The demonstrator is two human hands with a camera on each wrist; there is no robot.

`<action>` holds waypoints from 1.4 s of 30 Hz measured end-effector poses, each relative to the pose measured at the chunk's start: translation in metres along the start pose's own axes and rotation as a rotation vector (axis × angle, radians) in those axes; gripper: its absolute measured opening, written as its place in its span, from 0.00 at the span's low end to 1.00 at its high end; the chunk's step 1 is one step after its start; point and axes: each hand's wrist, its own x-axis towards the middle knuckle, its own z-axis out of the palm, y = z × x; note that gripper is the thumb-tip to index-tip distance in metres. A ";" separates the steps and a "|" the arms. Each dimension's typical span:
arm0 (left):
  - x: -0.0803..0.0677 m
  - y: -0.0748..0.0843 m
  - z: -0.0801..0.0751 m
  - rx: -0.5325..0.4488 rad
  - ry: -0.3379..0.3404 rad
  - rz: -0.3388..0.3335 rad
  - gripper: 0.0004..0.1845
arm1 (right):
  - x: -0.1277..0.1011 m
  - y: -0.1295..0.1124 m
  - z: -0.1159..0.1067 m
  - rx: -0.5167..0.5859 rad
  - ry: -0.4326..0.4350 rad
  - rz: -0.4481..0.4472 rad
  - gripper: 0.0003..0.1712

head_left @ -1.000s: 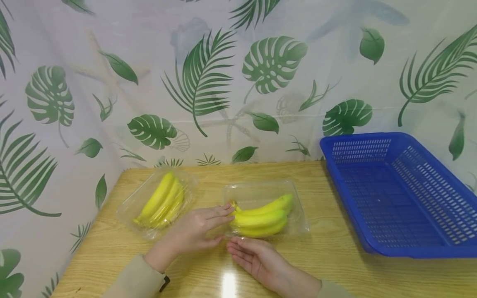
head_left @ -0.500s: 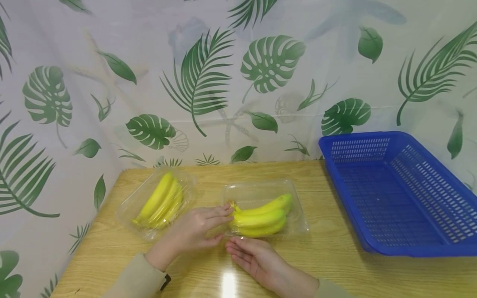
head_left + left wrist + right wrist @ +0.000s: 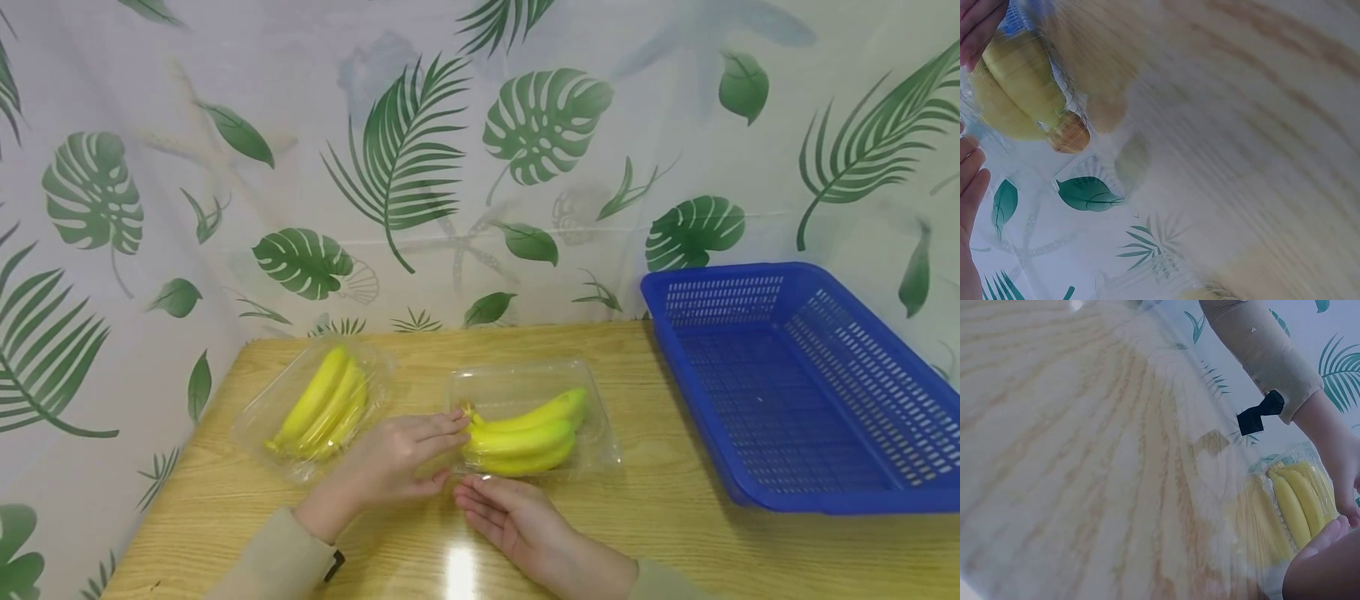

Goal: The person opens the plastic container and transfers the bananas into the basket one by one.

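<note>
My left hand lay at the stem end of the nearer clear box, fingers straight and relaxed, tips touching the box's left edge right by the banana stems; nothing was gripped, it only rested there as if to steady the box. My right hand sat palm-up on the tabletop just in front of the same box, fingers loose and spread a little, fingertips close to the front rim; from the head view I could not tell whether they touched the plastic. Inside that box lay a bunch of bananas, curved side toward me, stems pointing left toward my left hand, filling the front half of the box and leaving the back half bare. A second clear box stood to the left, near the curtain, set at an angle with its own bananas lying along its length; well apart from either hand's fingers, though my left forearm passed near it. A blue basket sat on the right side of the tabletop, apart from the box, holding nothing I could see. The wrist views were blurred: the left showed banana tips through plastic, the right showed my beige sleeve with a dark tab and the bananas beyond.
</note>
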 end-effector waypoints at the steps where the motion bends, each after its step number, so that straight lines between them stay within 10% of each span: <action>1: 0.000 0.000 0.000 0.007 0.002 0.004 0.26 | 0.000 0.000 0.001 -0.001 0.005 0.001 0.13; 42: 0.000 -0.005 0.001 0.059 -0.037 0.044 0.30 | 0.001 0.003 0.012 -0.033 0.134 -0.066 0.10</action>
